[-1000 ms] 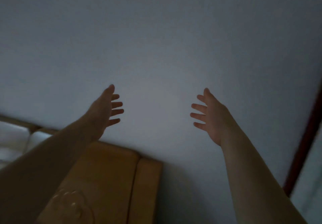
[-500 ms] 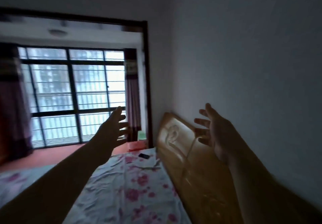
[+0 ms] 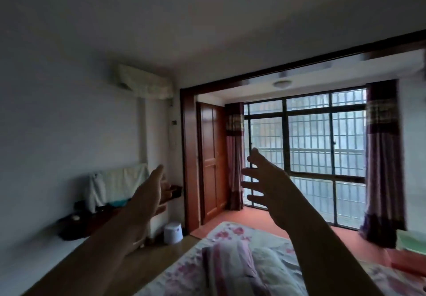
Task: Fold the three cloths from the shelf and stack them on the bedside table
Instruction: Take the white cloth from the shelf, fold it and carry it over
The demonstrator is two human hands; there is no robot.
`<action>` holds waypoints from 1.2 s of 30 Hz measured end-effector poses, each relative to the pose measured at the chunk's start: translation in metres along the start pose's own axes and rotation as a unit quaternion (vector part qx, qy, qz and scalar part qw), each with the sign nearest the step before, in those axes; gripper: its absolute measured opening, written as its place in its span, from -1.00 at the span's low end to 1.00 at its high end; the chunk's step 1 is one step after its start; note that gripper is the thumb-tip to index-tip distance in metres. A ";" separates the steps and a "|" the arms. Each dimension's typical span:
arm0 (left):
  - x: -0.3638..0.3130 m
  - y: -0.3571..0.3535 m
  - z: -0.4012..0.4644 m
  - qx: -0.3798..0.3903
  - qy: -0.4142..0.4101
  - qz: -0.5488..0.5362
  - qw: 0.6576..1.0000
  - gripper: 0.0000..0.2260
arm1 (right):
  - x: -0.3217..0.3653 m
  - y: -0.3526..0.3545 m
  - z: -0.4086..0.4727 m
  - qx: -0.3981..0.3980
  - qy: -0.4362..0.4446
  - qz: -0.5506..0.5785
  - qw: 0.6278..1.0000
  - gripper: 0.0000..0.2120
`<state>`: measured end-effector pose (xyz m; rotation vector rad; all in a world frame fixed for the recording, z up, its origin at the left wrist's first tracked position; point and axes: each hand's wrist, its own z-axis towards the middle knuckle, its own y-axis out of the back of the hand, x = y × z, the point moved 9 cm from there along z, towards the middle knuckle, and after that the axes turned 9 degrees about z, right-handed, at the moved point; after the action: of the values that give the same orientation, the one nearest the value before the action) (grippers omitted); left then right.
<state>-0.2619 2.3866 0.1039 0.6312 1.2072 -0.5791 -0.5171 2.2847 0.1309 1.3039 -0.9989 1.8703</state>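
Note:
Both my arms are raised in front of me and hold nothing. My left hand (image 3: 151, 194) is open with fingers spread, in front of a dark wall shelf (image 3: 76, 224) on the left wall. My right hand (image 3: 265, 180) is open too, fingers spread, in front of the window. On the shelf stands something draped in a white cloth (image 3: 117, 184), with a teal item beside it. A pink-and-white striped cloth (image 3: 228, 270) lies bunched on the bed below my right arm. No bedside table can be made out.
A bed with a floral sheet (image 3: 232, 233) fills the lower right. A white stool (image 3: 173, 233) stands on the floor by the left wall. A wooden door (image 3: 211, 169), barred windows (image 3: 322, 148) and dark curtains lie ahead. An air conditioner (image 3: 144, 83) hangs high on the left.
My view has swung from the wall and headboard leftward across the room to the window and the shelf. Both hands stay raised, open and empty.

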 end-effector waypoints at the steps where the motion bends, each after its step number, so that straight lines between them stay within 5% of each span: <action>1: 0.002 0.036 0.008 -0.017 -0.005 0.010 1.000 -0.53 | -0.006 -0.037 0.013 0.023 0.004 0.005 1.000 -0.52; 4: 0.009 0.135 0.032 -0.078 -0.015 0.042 0.996 -0.47 | -0.023 -0.140 0.051 0.090 0.009 0.038 0.995 -0.37; 15: 0.036 0.404 0.073 -0.267 0.005 0.060 0.962 -0.47 | -0.107 -0.445 0.134 0.259 -0.033 0.057 0.964 -0.41; 36: 0.109 0.689 0.281 -0.442 0.039 0.148 0.884 -0.48 | -0.267 -0.835 0.346 0.422 -0.071 0.081 0.900 -0.42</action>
<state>0.4381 2.6568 0.1563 0.0420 1.2655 0.2799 0.4202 2.3884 0.1396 1.8971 -0.3298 2.4956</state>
